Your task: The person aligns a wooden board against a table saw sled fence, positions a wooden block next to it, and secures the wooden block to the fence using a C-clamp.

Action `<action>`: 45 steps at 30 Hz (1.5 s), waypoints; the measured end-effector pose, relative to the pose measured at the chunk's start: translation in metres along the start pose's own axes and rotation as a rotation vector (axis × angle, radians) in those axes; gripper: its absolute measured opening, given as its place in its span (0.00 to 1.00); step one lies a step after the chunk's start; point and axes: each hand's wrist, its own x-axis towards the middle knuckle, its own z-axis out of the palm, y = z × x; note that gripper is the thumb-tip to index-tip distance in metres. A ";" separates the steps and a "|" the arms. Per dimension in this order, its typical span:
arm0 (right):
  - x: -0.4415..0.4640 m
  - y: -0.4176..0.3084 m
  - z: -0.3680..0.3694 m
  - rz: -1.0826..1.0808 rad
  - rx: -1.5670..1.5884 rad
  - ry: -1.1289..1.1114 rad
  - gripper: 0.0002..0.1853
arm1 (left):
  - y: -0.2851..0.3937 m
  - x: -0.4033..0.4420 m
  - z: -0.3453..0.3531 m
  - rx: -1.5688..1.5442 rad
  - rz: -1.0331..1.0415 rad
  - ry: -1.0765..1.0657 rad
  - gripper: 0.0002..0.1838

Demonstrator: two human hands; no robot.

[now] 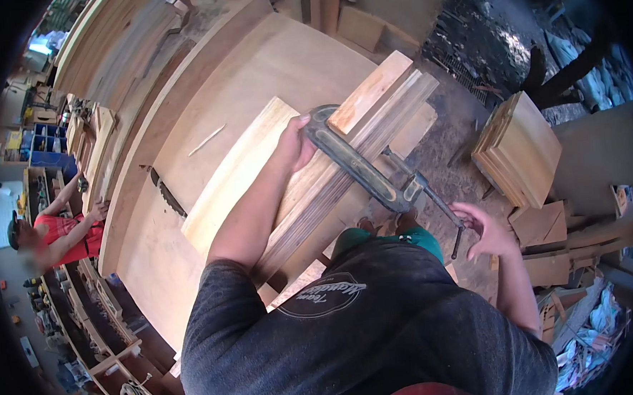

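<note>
A dark metal C-clamp (354, 163) lies across a stack of wooden boards (310, 208) at the table's near edge. My left hand (297, 145) is closed on the clamp's far end, with the forearm resting over the boards. The clamp's screw (435, 200) points toward my right side and ends in a sliding bar handle (458, 241). Beside that handle is my right hand (488, 230), its fingers curved and apart from the thumb. A short wood block (372, 94) sits on the boards next to the clamp frame. A pale board (240, 173) lies alongside the stack.
The wooden work table (204, 107) has a raised side rail (138, 139). On it lie a pencil-like stick (207, 139) and a dark serrated strip (167, 192). More stacked boards (518, 147) stand at right. Another person (64, 232) in red works at left near shelves (86, 310).
</note>
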 end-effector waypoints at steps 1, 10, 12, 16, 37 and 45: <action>-0.007 -0.002 0.009 0.001 -0.004 -0.004 0.60 | 0.001 -0.001 0.000 -0.002 0.004 0.003 0.28; -0.002 0.033 0.070 -0.476 -0.611 0.740 0.14 | 0.005 -0.004 0.008 0.060 -0.017 0.013 0.31; 0.006 0.046 0.072 -0.429 -0.299 0.787 0.11 | 0.004 -0.003 0.010 0.048 -0.010 0.042 0.30; 0.016 0.048 0.062 -0.260 0.289 0.808 0.14 | 0.004 -0.003 0.011 0.041 -0.006 0.040 0.29; 0.033 0.035 0.041 -0.072 0.649 0.758 0.22 | 0.007 -0.007 0.020 0.062 0.010 0.031 0.32; 0.019 0.039 0.044 -0.164 0.867 0.675 0.27 | 0.011 -0.010 0.026 0.111 -0.021 0.025 0.34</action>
